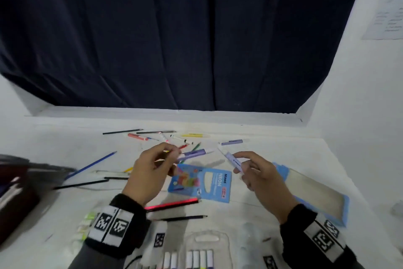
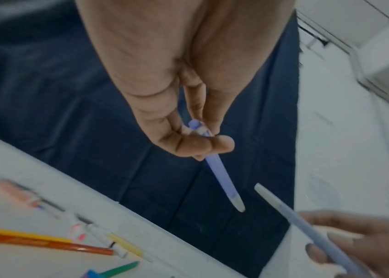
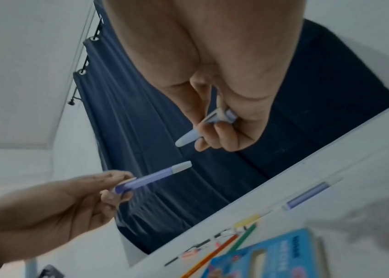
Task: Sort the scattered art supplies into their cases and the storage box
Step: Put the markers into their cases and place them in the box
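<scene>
My left hand (image 1: 162, 159) pinches a purple pen (image 1: 194, 152) above the white table, its pale tip pointing right; in the left wrist view the same pen (image 2: 222, 180) sticks out below my thumb. My right hand (image 1: 246, 165) grips a second, paler purple pen (image 1: 232, 159) with its tip up and left; the right wrist view shows that pen (image 3: 188, 138) held between fingers and palm. The two tips nearly meet. A third purple pen (image 1: 231, 142) lies on the table behind. Below my hands lies a blue neon pen case (image 1: 201, 182).
Loose pencils and markers (image 1: 165, 137) are scattered at the back. An open blue box tray (image 1: 314, 192) lies at right, a dark pouch (image 1: 19, 183) at left. A clear marker pack (image 1: 196, 255) sits near the front, with red (image 1: 172, 204) and black pencils beside it.
</scene>
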Motion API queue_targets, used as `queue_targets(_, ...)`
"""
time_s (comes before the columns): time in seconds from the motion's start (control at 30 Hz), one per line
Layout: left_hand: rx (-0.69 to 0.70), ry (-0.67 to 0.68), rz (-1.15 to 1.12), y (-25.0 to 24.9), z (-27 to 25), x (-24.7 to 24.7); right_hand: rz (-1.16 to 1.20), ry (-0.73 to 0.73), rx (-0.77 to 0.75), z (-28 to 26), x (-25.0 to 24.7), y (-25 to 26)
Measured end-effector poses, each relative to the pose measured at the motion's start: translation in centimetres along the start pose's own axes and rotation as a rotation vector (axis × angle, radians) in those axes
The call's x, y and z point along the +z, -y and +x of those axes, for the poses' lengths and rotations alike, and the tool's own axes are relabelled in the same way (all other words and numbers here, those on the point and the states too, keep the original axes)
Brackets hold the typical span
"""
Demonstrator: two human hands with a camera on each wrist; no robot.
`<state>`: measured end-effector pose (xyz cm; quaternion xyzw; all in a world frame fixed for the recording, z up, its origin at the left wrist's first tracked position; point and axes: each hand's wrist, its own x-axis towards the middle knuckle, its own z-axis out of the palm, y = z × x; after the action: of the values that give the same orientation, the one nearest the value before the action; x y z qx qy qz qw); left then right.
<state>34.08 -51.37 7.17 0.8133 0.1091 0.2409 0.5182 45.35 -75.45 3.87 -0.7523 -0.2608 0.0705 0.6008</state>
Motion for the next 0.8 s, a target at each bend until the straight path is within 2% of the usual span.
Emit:
queue_targets(0.17, -0.179, -0.253, -0.267, 2.2, -8.3, -6.2, 0.183, 0.045, 0.083, -3.0, 5.0, 1.8)
queue_targets(0.27, -0.248, -0.343, -0.292, 4.0, -12.2, -9.5, 0.192, 0.115, 0.079, -4.8, 7.8, 2.3)
queue_targets(0.33, -0.277, -0.355, -0.258, 4.8, -13.7, -11.8, 0.154, 0.144, 0.06, -5.2, 9.5, 2.7)
queue_targets(0.53, -0.257, -0.295, -0.069, 6.2, -14.5, -17.9, -0.002, 0.177, 0.004, -4.6, 15.2, 3.5)
queue_targets(0.7, -0.273, -0.1, 0.007, 8.9, -13.6, -21.3, 0.013, 0.163, 0.061, -4.4, 20.0, 3.6)
queue_targets(0.8, -0.219, -0.003, 0.062, 10.2, -12.3, -22.4, -0.047, 0.148, 0.039, -4.1, 22.3, 3.3)
